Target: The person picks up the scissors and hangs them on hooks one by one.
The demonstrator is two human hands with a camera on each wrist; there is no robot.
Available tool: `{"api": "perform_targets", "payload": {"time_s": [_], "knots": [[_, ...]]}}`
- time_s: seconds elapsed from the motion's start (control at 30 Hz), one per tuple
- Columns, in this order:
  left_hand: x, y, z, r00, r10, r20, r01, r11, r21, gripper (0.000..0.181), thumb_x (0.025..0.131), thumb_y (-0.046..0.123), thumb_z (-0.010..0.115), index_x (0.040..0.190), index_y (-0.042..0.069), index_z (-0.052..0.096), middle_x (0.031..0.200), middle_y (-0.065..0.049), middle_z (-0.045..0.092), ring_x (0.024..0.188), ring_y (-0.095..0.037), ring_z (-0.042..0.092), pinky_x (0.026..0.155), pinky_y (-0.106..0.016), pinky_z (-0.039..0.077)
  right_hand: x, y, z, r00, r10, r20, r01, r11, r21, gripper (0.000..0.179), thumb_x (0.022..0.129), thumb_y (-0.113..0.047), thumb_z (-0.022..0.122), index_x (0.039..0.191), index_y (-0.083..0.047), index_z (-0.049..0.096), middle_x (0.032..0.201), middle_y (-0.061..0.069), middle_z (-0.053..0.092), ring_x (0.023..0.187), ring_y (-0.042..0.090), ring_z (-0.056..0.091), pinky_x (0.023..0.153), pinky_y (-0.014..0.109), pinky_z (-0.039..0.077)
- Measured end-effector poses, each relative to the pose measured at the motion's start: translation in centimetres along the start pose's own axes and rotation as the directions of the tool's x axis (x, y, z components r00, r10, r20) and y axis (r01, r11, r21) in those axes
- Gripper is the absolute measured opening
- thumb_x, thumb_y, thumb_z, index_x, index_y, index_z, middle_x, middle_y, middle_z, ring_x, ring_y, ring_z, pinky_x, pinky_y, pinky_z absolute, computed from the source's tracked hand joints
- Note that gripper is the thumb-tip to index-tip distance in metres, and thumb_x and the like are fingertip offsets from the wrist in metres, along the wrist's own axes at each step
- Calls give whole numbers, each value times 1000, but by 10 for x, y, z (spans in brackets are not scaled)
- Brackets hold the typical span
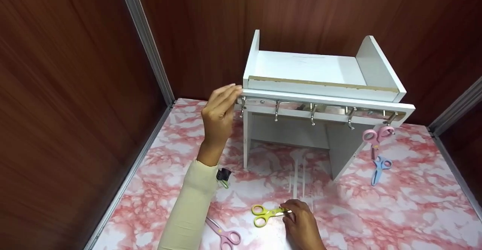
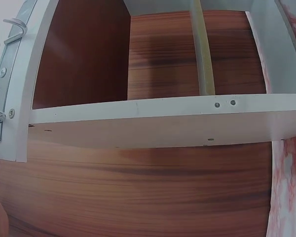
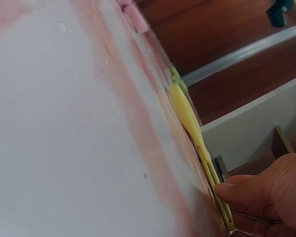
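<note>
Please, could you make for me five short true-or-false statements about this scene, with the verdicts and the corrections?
1. The right hand holds the yellow-green scissors near their blade end. True.

2. The left hand lies flat on the table. False: it touches the left end of the hook rail.

3. A pair of pink scissors hangs at the right end of the rail. True.

4. The rail carries only three hooks. False: the head view shows five.

5. A second pink pair lies on the table, to the left of the yellow-green scissors. True.
</note>
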State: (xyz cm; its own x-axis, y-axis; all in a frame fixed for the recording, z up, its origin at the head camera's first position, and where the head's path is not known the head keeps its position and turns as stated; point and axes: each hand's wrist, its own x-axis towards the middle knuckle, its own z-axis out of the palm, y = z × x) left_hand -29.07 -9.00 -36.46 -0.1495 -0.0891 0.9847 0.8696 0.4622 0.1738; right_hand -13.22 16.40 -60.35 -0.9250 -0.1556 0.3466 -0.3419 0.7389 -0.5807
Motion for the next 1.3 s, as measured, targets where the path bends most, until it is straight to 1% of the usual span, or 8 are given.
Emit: {"api": "perform_targets", "payload": {"time_s": [0.17, 0.33, 0.47, 0.63, 0.9, 1.0, 1.13, 1.3], "knots": [[0, 0, 1, 1000, 6, -3, -6, 1000, -1, 16, 86, -2, 65, 99, 3, 74, 103, -8, 70, 101, -19, 61, 88, -32, 53, 0, 1, 1, 1000, -9, -8, 9, 1000, -23, 40, 64, 8, 79, 98, -12, 73, 103, -3, 61, 100, 19, 55, 87, 41, 49], [2, 1, 1, 1000, 6, -14, -6, 1000, -11, 16, 85, -2, 65, 98, 3, 74, 102, -9, 71, 100, -22, 62, 87, -32, 54, 0, 1, 0, 1000, -19, -11, 19, 999, -45, 38, 64, 6, 80, 96, -13, 73, 100, -5, 60, 96, 17, 55, 82, 39, 50], [3, 2, 1, 1000, 8, -12, -9, 1000, -15, 17, 86, -2, 65, 99, 3, 74, 102, -10, 70, 101, -20, 62, 87, -33, 54, 1, 0, -2, 1000, 4, 10, -3, 998, -60, 37, 65, 5, 80, 95, -16, 73, 98, -9, 58, 95, 15, 54, 79, 39, 52], [3, 2, 1, 1000, 8, -9, -8, 1000, -14, 18, 85, -2, 65, 100, 3, 74, 104, -8, 70, 101, -20, 62, 88, -33, 53, 2, 0, -3, 1000, 11, 12, -11, 997, -74, 36, 65, 4, 80, 93, -16, 72, 96, -11, 58, 95, 15, 54, 80, 39, 52], [3, 1, 1, 1000, 1, -6, -1, 1000, -20, 17, 85, -1, 65, 99, 3, 74, 103, -8, 71, 100, -24, 62, 88, -32, 53, 2, -2, -4, 1000, 19, 15, -18, 996, -86, 31, 67, 2, 81, 89, -18, 71, 90, -10, 58, 90, 15, 54, 75, 39, 52], [2, 1, 0, 1000, 0, -2, 0, 1000, -24, 19, 85, -2, 65, 100, 4, 74, 104, -6, 70, 101, -22, 62, 89, -32, 53, 2, -3, -6, 998, 43, 35, -40, 996, -80, 31, 68, 2, 80, 87, -20, 70, 88, -11, 57, 89, 14, 54, 75, 38, 52], [1, 1, -1, 1000, 2, 3, -2, 1000, -24, 20, 85, -3, 65, 102, 5, 74, 106, -5, 70, 103, -20, 61, 89, -33, 53, 1, -3, -7, 991, 97, 90, -91, 993, -69, 31, 70, 2, 78, 87, -22, 69, 87, -12, 56, 88, 13, 54, 75, 38, 52], [0, 0, -1, 1000, -2, 3, 2, 1000, -21, 20, 86, -3, 64, 102, 4, 73, 106, -5, 70, 103, -20, 61, 89, -33, 53, 2, -2, -9, 981, 123, 150, -114, 991, -67, 28, 73, -1, 77, 86, -23, 67, 83, -12, 54, 81, 11, 52, 68, 33, 50]]}}
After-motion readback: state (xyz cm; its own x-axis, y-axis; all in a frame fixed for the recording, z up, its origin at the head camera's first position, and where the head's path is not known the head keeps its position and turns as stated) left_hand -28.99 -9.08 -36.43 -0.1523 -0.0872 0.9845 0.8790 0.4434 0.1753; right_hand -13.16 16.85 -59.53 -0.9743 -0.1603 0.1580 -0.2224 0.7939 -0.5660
